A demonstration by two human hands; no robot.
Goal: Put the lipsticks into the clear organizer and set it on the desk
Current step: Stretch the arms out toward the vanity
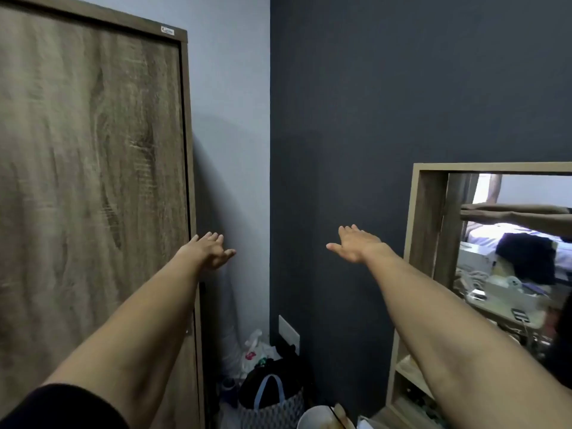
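Note:
Both of my arms stretch straight out in front of me at about chest height. My left hand [210,250] is flat with the fingers apart and holds nothing; it hangs just right of a wooden wardrobe. My right hand [356,244] is also flat and empty, in front of a dark blue wall. No lipsticks and no clear organizer are in sight. A sliver of a light wooden desk corner [382,418] shows at the bottom right.
A tall wooden wardrobe [93,181] fills the left. A wood-framed mirror [427,218] stands at the right, above shelves. On the floor in the corner sit a patterned bag [272,404], plastic bags and a white bowl [315,418]. A wall socket [288,332] is low down.

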